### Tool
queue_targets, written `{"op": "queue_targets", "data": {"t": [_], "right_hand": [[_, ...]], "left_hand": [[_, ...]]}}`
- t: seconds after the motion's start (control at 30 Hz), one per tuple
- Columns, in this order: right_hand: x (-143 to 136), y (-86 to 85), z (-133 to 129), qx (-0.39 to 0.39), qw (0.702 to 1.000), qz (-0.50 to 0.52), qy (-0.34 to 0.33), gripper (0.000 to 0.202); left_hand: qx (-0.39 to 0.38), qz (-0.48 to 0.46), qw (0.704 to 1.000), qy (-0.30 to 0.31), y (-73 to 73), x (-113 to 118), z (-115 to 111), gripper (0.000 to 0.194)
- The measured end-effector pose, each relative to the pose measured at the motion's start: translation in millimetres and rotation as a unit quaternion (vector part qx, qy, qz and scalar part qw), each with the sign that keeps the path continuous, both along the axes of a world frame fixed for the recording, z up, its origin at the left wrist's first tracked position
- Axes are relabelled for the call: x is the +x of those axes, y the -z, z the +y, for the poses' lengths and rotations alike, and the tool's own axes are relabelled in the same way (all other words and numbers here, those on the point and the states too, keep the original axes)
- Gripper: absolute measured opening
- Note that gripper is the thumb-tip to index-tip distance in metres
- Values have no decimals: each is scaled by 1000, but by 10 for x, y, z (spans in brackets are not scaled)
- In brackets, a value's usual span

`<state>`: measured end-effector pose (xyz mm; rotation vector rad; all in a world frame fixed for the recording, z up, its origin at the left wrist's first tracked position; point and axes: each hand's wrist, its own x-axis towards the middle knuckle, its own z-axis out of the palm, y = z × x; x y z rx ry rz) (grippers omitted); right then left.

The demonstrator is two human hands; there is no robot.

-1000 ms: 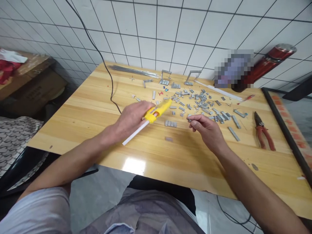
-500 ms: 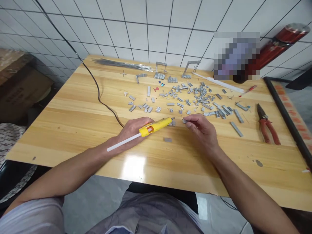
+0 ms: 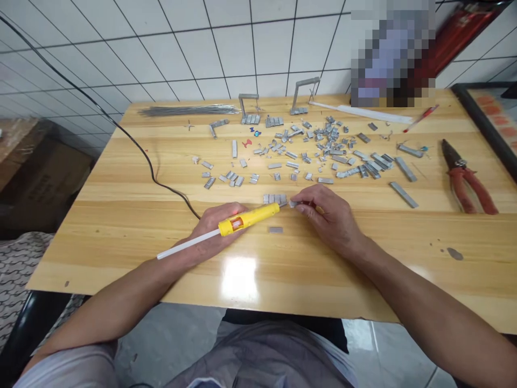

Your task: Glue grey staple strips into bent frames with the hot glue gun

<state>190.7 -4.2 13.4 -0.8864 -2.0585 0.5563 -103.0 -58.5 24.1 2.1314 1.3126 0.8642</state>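
Note:
My left hand (image 3: 218,223) is wrapped round a yellow glue gun (image 3: 252,216), with a white glue stick (image 3: 188,243) sticking out of its back. The gun's nozzle points right, at the small grey piece (image 3: 294,204) pinched between the fingertips of my right hand (image 3: 327,213). Nozzle and piece are very close; whether they touch I cannot tell. Just behind the gun's front end lies a row of grey pieces (image 3: 273,199). A single flat grey piece (image 3: 276,230) rests on the wooden table (image 3: 161,269) in front of the gun.
Many grey pieces (image 3: 333,137) are scattered farther back. Two upright grey frames (image 3: 294,97) stand near the wall beside a bundle of thin wires (image 3: 189,110). Red-handled pliers (image 3: 470,186) lie at the right. A black cord (image 3: 151,167) runs to my left hand.
The camera view has shifted. The glue gun's nozzle and the piece in my right hand have come closer together, and more of the row of pieces behind the gun now shows.

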Motion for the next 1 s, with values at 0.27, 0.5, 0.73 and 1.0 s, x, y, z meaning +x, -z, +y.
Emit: {"op": "queue_targets", "data": {"t": [0.27, 0.5, 0.73, 1.0], "right_hand": [[10, 15, -6, -30, 1000, -2, 0, 13], [6, 11, -13, -17, 1000, 13, -3, 14], [2, 13, -17, 6, 1000, 20, -12, 15], [3, 13, -15, -10, 999, 24, -18, 14]], "left_hand": [[-24, 5, 999, -36, -58, 67, -27, 18], [-55, 3, 998, -34, -68, 65, -51, 23], [-67, 2, 997, -34, -140, 93, -48, 23], [-81, 3, 996, -33, -140, 91, -43, 25]]}}
